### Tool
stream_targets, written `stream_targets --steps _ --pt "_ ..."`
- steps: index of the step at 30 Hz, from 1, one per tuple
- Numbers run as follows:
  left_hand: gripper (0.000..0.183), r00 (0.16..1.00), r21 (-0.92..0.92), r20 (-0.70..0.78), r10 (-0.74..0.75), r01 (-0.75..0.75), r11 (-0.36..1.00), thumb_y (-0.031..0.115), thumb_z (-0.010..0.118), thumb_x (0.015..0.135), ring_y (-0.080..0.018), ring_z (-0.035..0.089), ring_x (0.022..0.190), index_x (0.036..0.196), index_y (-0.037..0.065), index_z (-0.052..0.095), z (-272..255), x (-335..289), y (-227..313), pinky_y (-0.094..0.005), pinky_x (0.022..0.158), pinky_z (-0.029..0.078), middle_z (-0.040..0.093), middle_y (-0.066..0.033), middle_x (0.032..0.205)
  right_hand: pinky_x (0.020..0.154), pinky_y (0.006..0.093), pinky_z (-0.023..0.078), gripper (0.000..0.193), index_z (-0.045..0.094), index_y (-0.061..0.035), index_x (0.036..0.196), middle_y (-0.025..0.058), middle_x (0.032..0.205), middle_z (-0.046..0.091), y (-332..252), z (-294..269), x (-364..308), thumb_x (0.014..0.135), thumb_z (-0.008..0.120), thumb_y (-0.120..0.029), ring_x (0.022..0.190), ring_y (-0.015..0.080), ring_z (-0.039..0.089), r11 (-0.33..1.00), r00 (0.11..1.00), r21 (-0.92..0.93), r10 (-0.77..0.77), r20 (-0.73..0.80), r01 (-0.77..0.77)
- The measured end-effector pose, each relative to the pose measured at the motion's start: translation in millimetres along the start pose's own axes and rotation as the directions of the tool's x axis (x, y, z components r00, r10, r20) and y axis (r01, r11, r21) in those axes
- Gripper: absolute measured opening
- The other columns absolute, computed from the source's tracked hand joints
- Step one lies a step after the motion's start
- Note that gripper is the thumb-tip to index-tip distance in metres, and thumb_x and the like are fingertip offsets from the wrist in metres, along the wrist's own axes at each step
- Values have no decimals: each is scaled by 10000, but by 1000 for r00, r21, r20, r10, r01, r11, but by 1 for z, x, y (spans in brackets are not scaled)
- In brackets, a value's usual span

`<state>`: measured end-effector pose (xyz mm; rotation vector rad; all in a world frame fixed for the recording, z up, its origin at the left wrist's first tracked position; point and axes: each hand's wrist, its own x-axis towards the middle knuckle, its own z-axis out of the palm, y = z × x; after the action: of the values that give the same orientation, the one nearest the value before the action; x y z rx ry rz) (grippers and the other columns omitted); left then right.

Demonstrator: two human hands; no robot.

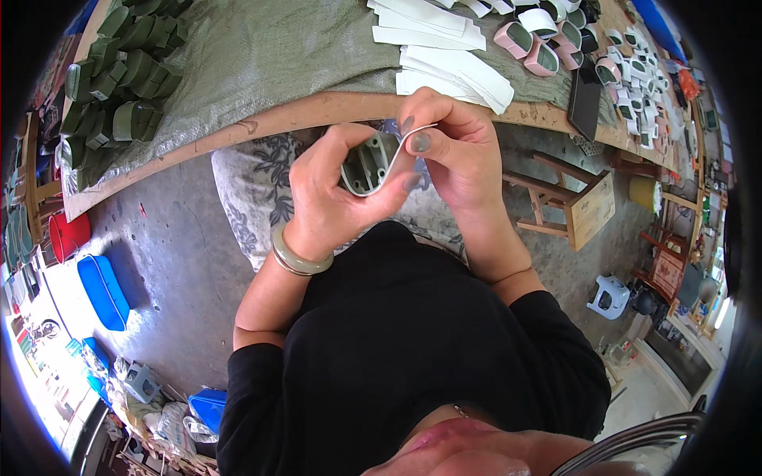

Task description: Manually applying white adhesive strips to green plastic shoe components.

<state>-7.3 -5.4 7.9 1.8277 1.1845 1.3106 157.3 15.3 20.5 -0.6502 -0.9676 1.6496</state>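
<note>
In front of my chest, my left hand (324, 176) grips a small hollow grey-green housing (364, 168) with rounded ends and little posts inside. A thin pale strip (406, 144) lies against the housing's right side, and its upper end stands away from it. My left thumb presses on the strip low down. Above and to the right, my right hand (466, 151) pinches the strip's free end between thumb and fingers. More white strips (452, 67) lie in overlapping piles on the table just beyond my hands.
A wooden-edged table (238, 127) with green cloth spans the far side. Dark green pieces (131, 75) are heaped at its left, pink-and-white housings (544, 55) at its right. A wooden stool (591, 210) stands right, a blue bin (103, 293) and red bucket (69, 236) left.
</note>
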Motion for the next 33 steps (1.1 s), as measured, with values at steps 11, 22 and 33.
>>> stream_targets --steps 11,22,33 --pt "406 984 4 89 155 -156 988 227 832 653 -261 622 614 903 16 593 -4 -2 9 -318 568 504 616 -112 728 721 255 399 87 649 -28 811 45 834 561 5 3 -3 785 715 -78 796 124 508 988 992 86 128 -18 -126" --pt "383 955 80 89 282 -289 954 85 809 657 -239 639 776 990 32 627 -14 3 3 -307 621 528 620 -143 1022 642 245 410 73 683 -40 814 31 822 561 -2 3 -2 760 729 -23 744 113 525 956 991 -274 -79 105 105" --pt "597 989 -377 0 -149 139 916 -82 685 791 -211 631 1042 1318 17 423 6 -15 -5 -306 785 574 507 -150 1319 671 212 413 280 592 -58 929 -42 784 513 4 5 -1 730 789 -48 749 62 484 957 998 -289 47 32 -35"
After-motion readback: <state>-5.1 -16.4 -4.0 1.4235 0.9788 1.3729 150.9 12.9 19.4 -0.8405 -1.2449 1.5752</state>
